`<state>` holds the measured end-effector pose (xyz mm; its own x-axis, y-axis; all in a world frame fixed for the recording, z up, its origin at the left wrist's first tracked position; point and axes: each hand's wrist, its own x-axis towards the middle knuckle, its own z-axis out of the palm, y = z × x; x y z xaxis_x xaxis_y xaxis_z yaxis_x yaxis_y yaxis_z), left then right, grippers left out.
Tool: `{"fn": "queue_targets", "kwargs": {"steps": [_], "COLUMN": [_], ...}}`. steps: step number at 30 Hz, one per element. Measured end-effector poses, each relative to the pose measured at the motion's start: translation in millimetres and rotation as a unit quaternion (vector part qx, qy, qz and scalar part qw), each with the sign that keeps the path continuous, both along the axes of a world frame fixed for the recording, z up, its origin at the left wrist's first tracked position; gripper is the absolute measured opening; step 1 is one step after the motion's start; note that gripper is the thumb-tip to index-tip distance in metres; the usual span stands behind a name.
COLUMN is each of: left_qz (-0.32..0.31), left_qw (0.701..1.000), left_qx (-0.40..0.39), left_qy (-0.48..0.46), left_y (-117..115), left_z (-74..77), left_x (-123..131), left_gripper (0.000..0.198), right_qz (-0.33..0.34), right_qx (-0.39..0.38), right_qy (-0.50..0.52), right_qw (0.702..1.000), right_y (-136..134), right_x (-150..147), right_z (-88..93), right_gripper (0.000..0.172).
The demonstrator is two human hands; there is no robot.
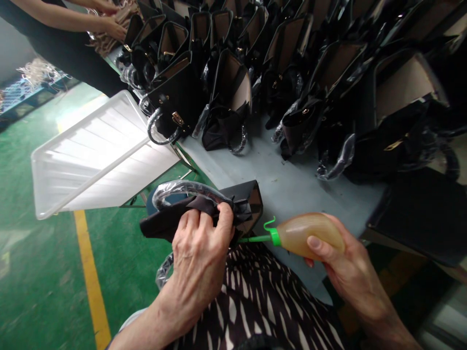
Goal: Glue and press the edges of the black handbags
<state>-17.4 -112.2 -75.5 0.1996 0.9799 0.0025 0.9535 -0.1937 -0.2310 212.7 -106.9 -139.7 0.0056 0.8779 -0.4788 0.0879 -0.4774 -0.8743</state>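
Observation:
My left hand point(200, 248) grips a black handbag point(248, 199) lying on its side over my lap, fingers pinching a fold of its material near the plastic-wrapped handle point(182, 188). My right hand point(346, 265) is closed round a soft amber squeeze bottle point(310, 233) with a green nozzle point(262, 237). The nozzle tip points left into the bag's edge, just beside my left fingers.
Several black handbags point(226, 102) with wrapped handles stand in rows on the grey table point(292, 184). A white plastic tray point(95, 150) juts out at the left over the green floor point(44, 272). Another person's hands point(113, 24) work at the far left end.

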Motion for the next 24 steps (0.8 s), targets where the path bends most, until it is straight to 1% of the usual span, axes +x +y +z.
{"fn": "queue_targets", "kwargs": {"steps": [3,6,11,14,16,18,20,21,22,23,24], "left_qz": [-0.008,-0.014,-0.015,-0.010,-0.003,0.002,0.008,0.010,0.012,0.016,0.021], "left_qw": [1.000,1.000,1.000,1.000,1.000,1.000,1.000,1.000,1.000,1.000,1.000], "left_qx": [-0.003,-0.001,0.004,0.001,-0.005,-0.004,-0.002,-0.001,-0.001,-0.002,-0.004], "left_qy": [-0.001,-0.002,-0.003,-0.004,-0.006,-0.010,-0.016,-0.018,-0.020,-0.021,-0.021], "left_y": [-0.8,-1.1,-0.4,0.9,2.0,3.4,5.3,6.5,7.9,9.4,11.1], "left_z": [0.7,1.1,1.2,1.8,2.3,2.7,3.0,3.1,3.3,3.6,4.0], "left_x": [1.2,2.2,3.3,2.2,0.5,-1.5,-3.1,-3.7,-4.2,-4.7,-5.2], "left_gripper": [0.036,0.038,0.038,0.037,0.036,0.034,0.032,0.031,0.031,0.030,0.029], "right_qz": [0.012,0.021,0.044,0.053,0.050,0.011,-0.079,-0.138,-0.194,-0.240,-0.284], "right_qx": [0.018,0.036,0.102,0.141,0.178,0.229,0.274,0.290,0.298,0.296,0.290], "right_qy": [-0.088,-0.148,-0.224,-0.296,-0.320,-0.303,-0.266,-0.236,-0.197,-0.137,-0.057], "right_qw": [0.996,0.988,0.968,0.943,0.929,0.925,0.921,0.917,0.914,0.914,0.912], "right_y": [2.7,6.3,11.3,13.8,14.3,15.1,19.4,23.8,30.0,37.7,46.6], "right_x": [5.4,10.3,15.9,14.7,12.6,10.5,9.7,10.4,12.0,14.8,18.6], "right_z": [11.0,14.6,5.9,0.0,0.2,5.9,17.5,24.8,32.5,40.2,47.3], "right_gripper": [0.048,0.052,0.055,0.056,0.057,0.057,0.059,0.059,0.057,0.051,0.040]}}
